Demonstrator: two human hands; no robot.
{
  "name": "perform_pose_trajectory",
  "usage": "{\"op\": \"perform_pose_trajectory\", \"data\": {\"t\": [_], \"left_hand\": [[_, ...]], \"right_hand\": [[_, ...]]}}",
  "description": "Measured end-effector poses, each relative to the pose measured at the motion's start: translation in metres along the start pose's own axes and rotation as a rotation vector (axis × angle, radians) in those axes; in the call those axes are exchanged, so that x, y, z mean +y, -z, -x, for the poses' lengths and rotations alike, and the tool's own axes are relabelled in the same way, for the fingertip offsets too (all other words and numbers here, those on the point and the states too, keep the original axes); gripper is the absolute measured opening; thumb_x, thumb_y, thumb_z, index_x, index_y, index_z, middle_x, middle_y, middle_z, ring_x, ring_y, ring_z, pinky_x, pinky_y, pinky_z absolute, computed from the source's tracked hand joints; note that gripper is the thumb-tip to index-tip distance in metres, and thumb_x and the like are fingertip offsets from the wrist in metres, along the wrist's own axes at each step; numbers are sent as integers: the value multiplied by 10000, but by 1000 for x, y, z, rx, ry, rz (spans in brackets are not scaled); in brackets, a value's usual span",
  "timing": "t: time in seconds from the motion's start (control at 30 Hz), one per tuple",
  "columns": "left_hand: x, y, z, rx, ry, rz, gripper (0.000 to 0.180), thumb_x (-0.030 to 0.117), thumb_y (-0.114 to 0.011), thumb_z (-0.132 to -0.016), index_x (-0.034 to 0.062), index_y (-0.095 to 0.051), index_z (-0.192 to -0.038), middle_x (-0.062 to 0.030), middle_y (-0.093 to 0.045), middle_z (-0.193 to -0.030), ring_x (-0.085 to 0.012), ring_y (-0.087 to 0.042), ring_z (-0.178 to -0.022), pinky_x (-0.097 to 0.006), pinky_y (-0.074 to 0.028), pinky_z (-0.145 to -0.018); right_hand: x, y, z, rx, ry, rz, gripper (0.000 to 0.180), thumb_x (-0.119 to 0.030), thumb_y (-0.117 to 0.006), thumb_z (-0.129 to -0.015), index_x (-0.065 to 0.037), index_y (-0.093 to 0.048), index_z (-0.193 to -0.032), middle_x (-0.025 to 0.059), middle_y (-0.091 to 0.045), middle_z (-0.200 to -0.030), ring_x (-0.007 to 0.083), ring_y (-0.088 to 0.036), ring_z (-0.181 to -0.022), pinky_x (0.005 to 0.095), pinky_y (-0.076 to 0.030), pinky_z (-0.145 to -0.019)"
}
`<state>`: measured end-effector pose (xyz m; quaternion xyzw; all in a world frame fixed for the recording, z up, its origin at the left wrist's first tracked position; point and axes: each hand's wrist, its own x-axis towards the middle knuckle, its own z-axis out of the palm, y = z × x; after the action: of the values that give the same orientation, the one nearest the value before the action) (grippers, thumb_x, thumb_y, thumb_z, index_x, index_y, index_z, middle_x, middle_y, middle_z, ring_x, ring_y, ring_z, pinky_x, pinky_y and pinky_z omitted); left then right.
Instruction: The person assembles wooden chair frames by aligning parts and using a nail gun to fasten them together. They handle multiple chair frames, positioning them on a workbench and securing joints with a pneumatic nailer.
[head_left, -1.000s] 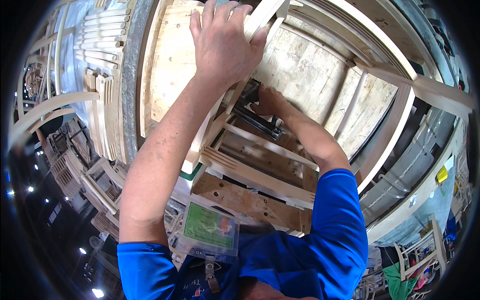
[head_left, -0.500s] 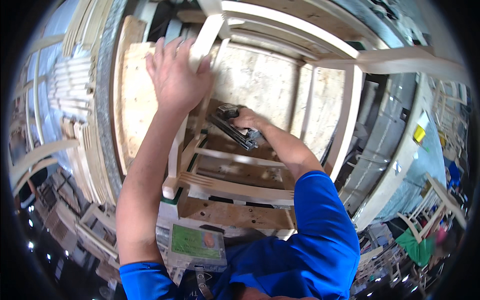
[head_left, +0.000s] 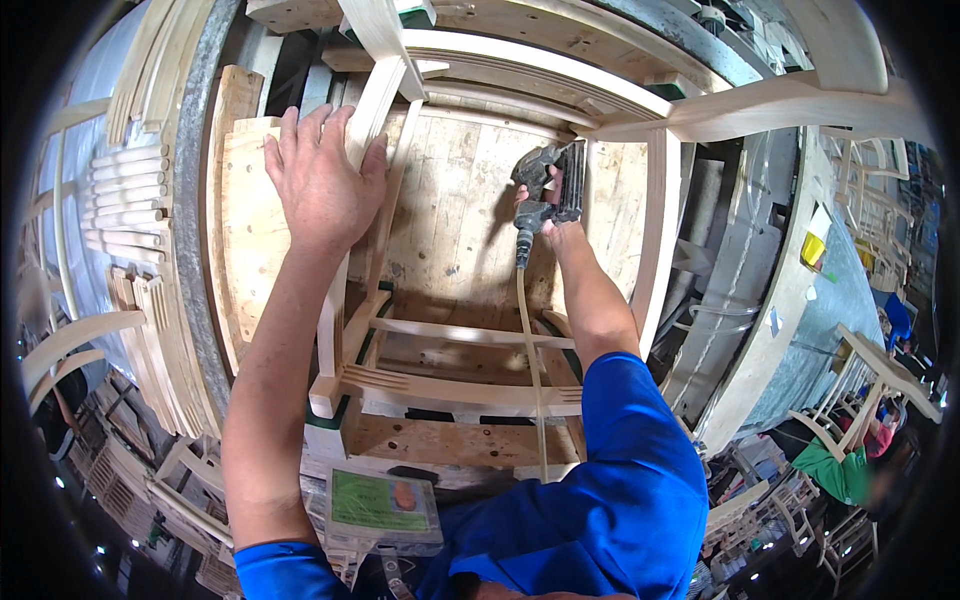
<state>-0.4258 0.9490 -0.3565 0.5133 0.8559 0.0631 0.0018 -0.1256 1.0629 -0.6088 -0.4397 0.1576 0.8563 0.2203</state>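
Note:
A pale, unfinished wooden chair frame [head_left: 656, 235] lies in front of me on the wooden workbench [head_left: 455, 180]. My left hand [head_left: 325, 185] rests on the frame's left rail, fingers spread and thumb on the inner side. Inside the frame, near its right side, my right hand [head_left: 563, 232] is closed round a dark pneumatic nail gun [head_left: 538, 172]. The gun's long magazine is close to the right-hand rail; whether its nose touches wood I cannot tell. A thin yellowish air hose [head_left: 528, 340] runs from the gun down towards me, across the near slatted rail [head_left: 470, 388].
Stacks of wooden slats [head_left: 128, 205] lie on the left. Beyond a metal edge on the right runs a blue-grey bench [head_left: 800, 350] with a yellow object [head_left: 813, 246]. A person in green [head_left: 838, 475] is at the lower right among chair frames.
My right hand has carried the nail gun from the frame's left side to its right side and turned it, so the hose now shows. My left hand stays on the left rail.

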Motion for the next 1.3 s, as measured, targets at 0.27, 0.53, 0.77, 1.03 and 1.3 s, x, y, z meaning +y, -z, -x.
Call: {"op": "perform_pose_trajectory", "data": {"t": [0.27, 0.53, 0.77, 1.03, 1.3], "left_hand": [[-2, -5, 2, 29, -16, -1, 513, 335, -708, -925, 105, -588, -1367, -115, -548, -1431, -385, -374, -1451, -605, -198, -1208], [-4, -4, 1, 52, -35, 45, 512, 327, -718, -913, 100, -598, -1356, -109, -558, -1418, -393, -377, -1447, -609, -206, -1199], [-6, -7, 2, 88, -41, 70, 510, 358, -703, -914, 84, -615, -1335, -116, -563, -1416, -395, -375, -1450, -634, -210, -1192], [-8, -10, 1, 196, -70, 122, 496, 355, -735, -882, 98, -645, -1296, -109, -607, -1350, -384, -439, -1402, -657, -265, -1157], [-6, -13, 6, 442, -153, 213, 497, 219, -799, -736, 20, -647, -1165, -199, -584, -1220, -440, -487, -1257, -641, -320, -1095]], "right_hand": [[-1, 0, -14, 45, 60, -61, 610, -488, -826, -782, -40, -542, -1082, 159, -593, -871, 296, -618, -699, 448, -556, -615], [-8, 11, -40, 147, 142, -148, 625, -507, -845, -757, -70, -549, -1092, 149, -580, -862, 306, -595, -701, 461, -538, -640], [-1, -1, -40, 261, 211, -178, 517, -497, -739, -869, -84, -570, -1130, 128, -583, -927, 326, -590, -783, 464, -550, -662], [11, 16, -27, 619, 352, 893, 578, -404, -514, -1039, 71, -555, -1366, 231, -667, -1244, 397, -686, -1055, 521, -563, -870], [71, -87, 28, -324, -97, 3449, 519, -210, -630, -956, 62, -566, -1394, 204, -683, -1296, 371, -675, -1179, 615, -539, -924]]}}
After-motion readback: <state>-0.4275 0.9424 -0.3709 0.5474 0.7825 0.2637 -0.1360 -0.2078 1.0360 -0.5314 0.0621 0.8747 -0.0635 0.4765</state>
